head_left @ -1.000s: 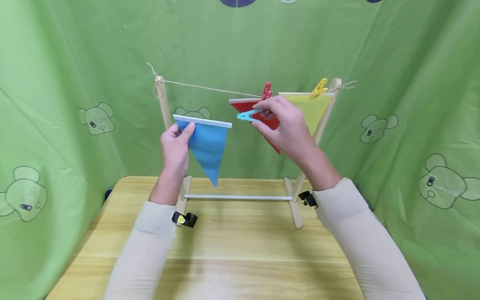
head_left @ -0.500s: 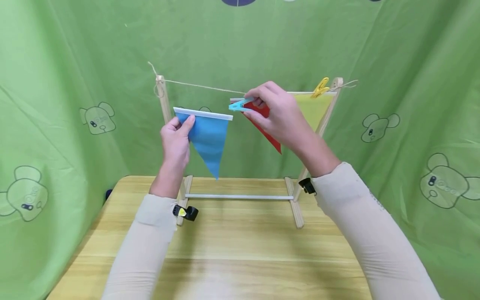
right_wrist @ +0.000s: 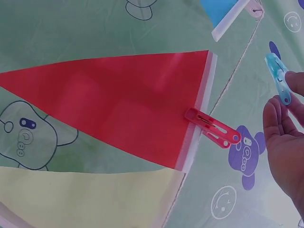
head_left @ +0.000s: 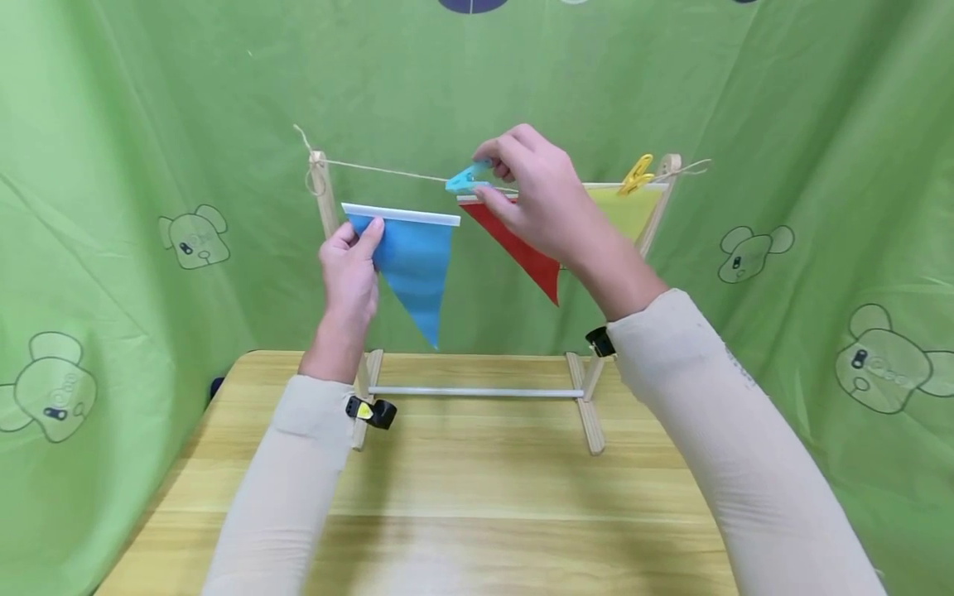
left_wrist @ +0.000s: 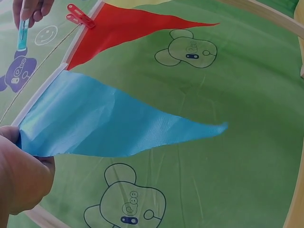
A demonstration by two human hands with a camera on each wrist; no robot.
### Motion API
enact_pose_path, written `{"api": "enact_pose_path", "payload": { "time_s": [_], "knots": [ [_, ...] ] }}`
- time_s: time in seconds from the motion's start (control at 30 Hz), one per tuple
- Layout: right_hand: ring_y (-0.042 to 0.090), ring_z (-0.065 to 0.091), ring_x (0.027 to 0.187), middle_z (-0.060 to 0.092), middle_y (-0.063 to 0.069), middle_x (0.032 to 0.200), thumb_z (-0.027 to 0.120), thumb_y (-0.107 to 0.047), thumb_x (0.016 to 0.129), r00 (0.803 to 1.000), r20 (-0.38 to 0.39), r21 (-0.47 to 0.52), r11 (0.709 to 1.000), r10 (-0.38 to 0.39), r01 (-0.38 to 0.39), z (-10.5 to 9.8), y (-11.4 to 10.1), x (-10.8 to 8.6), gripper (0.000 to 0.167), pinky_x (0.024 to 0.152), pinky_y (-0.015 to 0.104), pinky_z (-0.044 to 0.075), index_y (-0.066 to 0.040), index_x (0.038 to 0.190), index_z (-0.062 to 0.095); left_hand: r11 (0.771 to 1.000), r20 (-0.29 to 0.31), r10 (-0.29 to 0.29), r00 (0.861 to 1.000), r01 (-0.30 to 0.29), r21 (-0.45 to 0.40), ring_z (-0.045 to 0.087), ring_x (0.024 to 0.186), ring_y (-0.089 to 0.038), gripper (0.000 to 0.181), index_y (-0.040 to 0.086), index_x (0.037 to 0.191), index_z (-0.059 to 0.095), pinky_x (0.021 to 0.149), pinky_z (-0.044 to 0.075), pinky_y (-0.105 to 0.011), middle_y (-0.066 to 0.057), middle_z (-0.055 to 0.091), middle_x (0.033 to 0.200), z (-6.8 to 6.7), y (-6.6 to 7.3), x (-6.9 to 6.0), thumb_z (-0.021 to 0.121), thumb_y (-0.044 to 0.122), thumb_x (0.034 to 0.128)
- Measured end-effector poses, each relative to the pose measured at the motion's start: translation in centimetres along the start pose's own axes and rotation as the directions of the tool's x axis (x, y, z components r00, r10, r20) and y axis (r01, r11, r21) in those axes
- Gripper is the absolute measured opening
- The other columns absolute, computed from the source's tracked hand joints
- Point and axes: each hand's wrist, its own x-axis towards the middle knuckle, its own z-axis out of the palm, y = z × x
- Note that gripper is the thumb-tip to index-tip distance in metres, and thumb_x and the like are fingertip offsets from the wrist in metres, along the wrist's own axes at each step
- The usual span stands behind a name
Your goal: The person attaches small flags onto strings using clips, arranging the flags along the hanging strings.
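My left hand [head_left: 350,269] pinches a blue triangular flag [head_left: 413,257] near the left end of its white top strip, thumb in front. The flag hangs point down, just below the string [head_left: 380,170]. Between thumb and fingers my right hand [head_left: 540,194] holds a light blue clothespin [head_left: 465,178], its nose toward the left. In the right wrist view the clothespin [right_wrist: 278,78] is apart from the string. A red flag [head_left: 529,248] hangs behind the right hand, clipped by a red clothespin [right_wrist: 213,128] that the hand hides in the head view.
A yellow flag [head_left: 619,211] hangs at the string's right end under a yellow clothespin [head_left: 637,174]. The wooden stand [head_left: 586,426] has two uprights and a white crossbar [head_left: 477,391], on a wooden table [head_left: 477,497]. Green curtains [head_left: 477,91] surround it.
My right hand has moved up and left with the light blue clothespin, from in front of the red flag to string height. My left hand has raised the blue flag somewhat.
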Motion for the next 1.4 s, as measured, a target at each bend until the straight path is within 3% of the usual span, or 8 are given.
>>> {"api": "enact_pose_path", "payload": {
  "time_s": [0.33, 0.77, 0.97, 1.2, 1.4],
  "knots": [
    [0.027, 0.061, 0.105, 0.060, 0.017, 0.118, 0.069, -0.013, 0.099, 0.992, 0.100, 0.000, 0.997, 0.075, -0.076, -0.1, -0.5, 1.9, 0.031, 0.099, 0.035, 0.054, 0.001, 0.127, 0.064, 1.000, 0.014, 0.004, 1.000, -0.004, 0.007, 0.062, 0.097, -0.017, 0.005, 0.000, 0.100, 0.073, 0.098, 0.056, -0.032, -0.007, 0.067, 0.100, 0.4, 0.3, 0.4, 0.070, 0.001, 0.0960],
    [0.027, 0.060, 0.108, 0.060, 0.017, 0.121, 0.067, -0.013, 0.101, 0.983, 0.158, 0.004, 0.996, 0.092, -0.094, 0.7, -0.8, 3.8, 0.031, 0.102, 0.033, 0.053, 0.001, 0.129, 0.065, 0.998, 0.010, -0.028, 1.000, 0.028, -0.059, 0.067, 0.105, -0.021, 0.017, -0.003, 0.113, 0.073, 0.102, 0.056, -0.033, -0.011, 0.068, 0.109, 0.6, 0.8, 0.7, 0.068, 0.001, 0.0968],
    [0.028, 0.060, 0.108, 0.061, 0.018, 0.121, 0.067, -0.014, 0.101, 0.982, 0.173, -0.022, 0.997, 0.074, -0.071, 0.9, -0.7, 4.5, 0.031, 0.100, 0.032, 0.053, 0.003, 0.128, 0.064, 0.995, 0.014, -0.014, 1.000, 0.015, -0.101, 0.066, 0.106, -0.021, 0.018, -0.005, 0.113, 0.072, 0.102, 0.056, -0.032, -0.011, 0.068, 0.108, 0.9, 0.8, 1.0, 0.067, -0.003, 0.0964],
    [0.027, 0.060, 0.110, 0.060, 0.020, 0.123, 0.065, -0.015, 0.102, 0.974, 0.208, -0.046, 0.996, 0.086, -0.078, 0.4, -0.9, 5.4, 0.033, 0.101, 0.031, 0.053, 0.004, 0.129, 0.064, 0.996, 0.018, -0.014, 1.000, 0.015, -0.084, 0.065, 0.106, -0.021, 0.014, -0.002, 0.109, 0.073, 0.101, 0.056, -0.030, -0.010, 0.067, 0.109, 1.6, 1.0, 1.1, 0.068, -0.002, 0.0961],
    [0.027, 0.061, 0.112, 0.059, 0.018, 0.125, 0.063, -0.015, 0.103, 0.958, 0.262, -0.071, 0.993, 0.112, -0.097, 0.2, -1.2, 6.1, 0.032, 0.104, 0.032, 0.053, 0.002, 0.130, 0.064, 0.997, 0.028, 0.008, 1.000, -0.006, -0.081, 0.065, 0.098, -0.018, 0.015, -0.003, 0.110, 0.073, 0.103, 0.055, -0.036, -0.008, 0.068, 0.103, 1.9, 1.1, 1.5, 0.068, -0.001, 0.0961]
  ]
}}
